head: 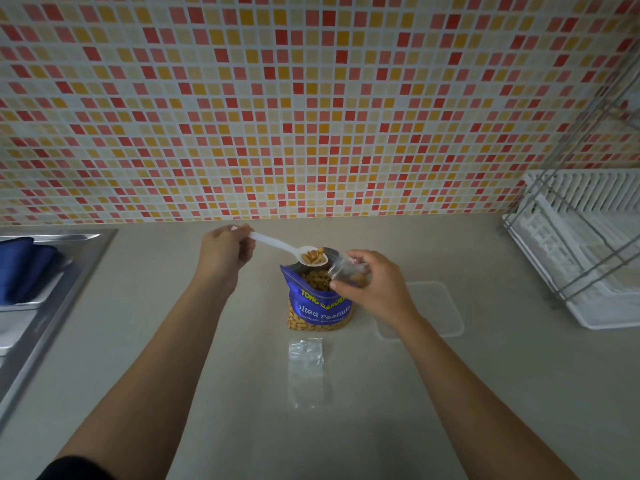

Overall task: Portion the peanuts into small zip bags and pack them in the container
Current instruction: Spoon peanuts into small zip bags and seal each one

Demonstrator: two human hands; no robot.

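A blue peanut bag (320, 308) stands open on the counter, full of peanuts. My left hand (225, 249) grips the handle of a white plastic spoon (294, 251), whose bowl holds several peanuts just above the bag's mouth. My right hand (375, 285) holds a small clear zip bag (346, 270) open beside the spoon, with a few peanuts inside. A clear, empty-looking plastic container (436, 306) sits on the counter to the right, partly hidden by my right wrist. Another empty zip bag (308, 370) lies flat in front of the peanut bag.
A steel sink (52, 306) with a blue cloth (20, 268) lies at the left. A white dish rack with a wire frame (585, 247) stands at the right. The tiled wall (311, 98) rises behind the beige counter (502, 393).
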